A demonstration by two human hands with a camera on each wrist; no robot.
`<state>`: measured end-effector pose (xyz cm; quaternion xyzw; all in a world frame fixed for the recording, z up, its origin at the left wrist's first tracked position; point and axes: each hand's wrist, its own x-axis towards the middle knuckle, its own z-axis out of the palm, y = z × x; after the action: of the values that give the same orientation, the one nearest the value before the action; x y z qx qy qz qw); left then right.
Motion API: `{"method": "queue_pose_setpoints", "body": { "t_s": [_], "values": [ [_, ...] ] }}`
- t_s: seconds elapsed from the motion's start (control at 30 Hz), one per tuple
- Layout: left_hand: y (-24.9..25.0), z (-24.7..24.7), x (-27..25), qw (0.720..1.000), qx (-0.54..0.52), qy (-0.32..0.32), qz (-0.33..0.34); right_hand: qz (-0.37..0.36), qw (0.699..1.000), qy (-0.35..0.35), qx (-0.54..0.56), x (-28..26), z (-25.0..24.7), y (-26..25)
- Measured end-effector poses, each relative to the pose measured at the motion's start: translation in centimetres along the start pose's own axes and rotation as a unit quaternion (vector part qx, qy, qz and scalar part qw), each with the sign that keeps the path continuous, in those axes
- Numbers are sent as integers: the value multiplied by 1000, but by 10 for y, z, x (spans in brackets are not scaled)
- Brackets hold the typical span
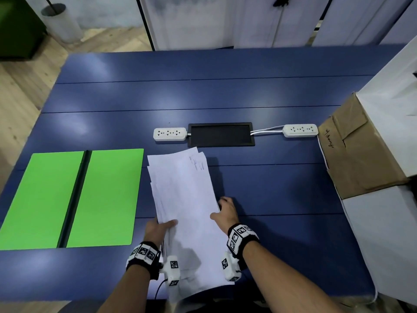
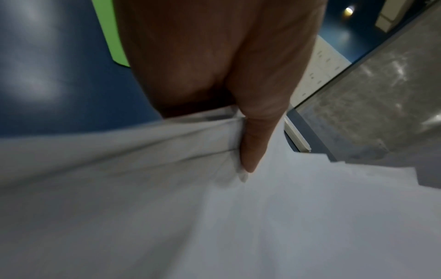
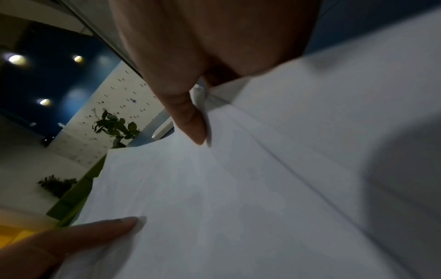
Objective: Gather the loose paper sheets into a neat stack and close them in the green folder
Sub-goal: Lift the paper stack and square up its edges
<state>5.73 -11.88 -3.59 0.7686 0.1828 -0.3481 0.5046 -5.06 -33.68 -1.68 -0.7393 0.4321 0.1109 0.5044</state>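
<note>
A loosely squared stack of white paper sheets (image 1: 187, 199) is lifted above the blue table, its far edges still uneven. My left hand (image 1: 160, 229) grips the stack's left edge, thumb on top and fingers underneath; the left wrist view shows the thumb (image 2: 255, 139) pressed into the sheets (image 2: 214, 217). My right hand (image 1: 225, 213) grips the right edge the same way, its thumb (image 3: 188, 117) lying on the paper (image 3: 238, 188). The green folder (image 1: 67, 197) lies open and flat at the left of the table, a dark spine down its middle.
Two white power strips (image 1: 169, 133) (image 1: 300, 130) flank a black cable hatch (image 1: 221, 134) behind the stack. A brown cardboard flap and white boxes (image 1: 361, 154) crowd the table's right side. The table's front edge runs just under my wrists.
</note>
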Motion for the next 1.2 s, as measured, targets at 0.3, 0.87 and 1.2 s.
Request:
{"method": "queue_pose_setpoints", "body": {
  "t_s": [0.3, 0.87, 1.2],
  "values": [
    [-1, 11, -13, 999, -25, -31, -10, 94, 984, -16, 152, 2, -5, 3],
    [92, 40, -79, 969, -93, -55, 222, -64, 965, 79, 242, -17, -99, -37],
    [143, 62, -103, 929, -156, -81, 325, -202, 893, 183, 358, -50, -129, -60]
  ]
}}
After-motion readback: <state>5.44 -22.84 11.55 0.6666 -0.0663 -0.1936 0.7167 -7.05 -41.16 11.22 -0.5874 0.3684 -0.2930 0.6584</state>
